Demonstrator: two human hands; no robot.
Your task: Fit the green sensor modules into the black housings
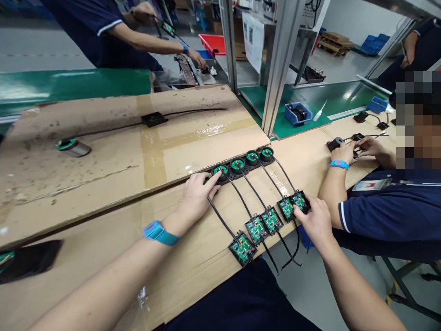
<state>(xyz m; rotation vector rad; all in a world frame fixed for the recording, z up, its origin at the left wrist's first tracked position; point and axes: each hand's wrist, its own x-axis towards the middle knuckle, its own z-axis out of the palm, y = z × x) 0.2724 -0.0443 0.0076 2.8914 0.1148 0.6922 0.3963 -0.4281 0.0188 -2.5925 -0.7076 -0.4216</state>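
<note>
Head view: the left hand [197, 195] rests at the left end of a row of round black housings [237, 166], index finger extended onto one green circular board [217, 170]; whether it grips cannot be determined. The right hand [317, 217] grips the rightmost square circuit-board case [300, 199]. Four similar cases [243, 248] are positioned to its left, along the near edge of the brown tabletop [186, 271]. Black cables [240, 192] run from the housings to the cases.

You had bright light, glare on the tape [213, 131] and green mat [79, 87], and a blurred black piece [37, 261] lower left.
</note>
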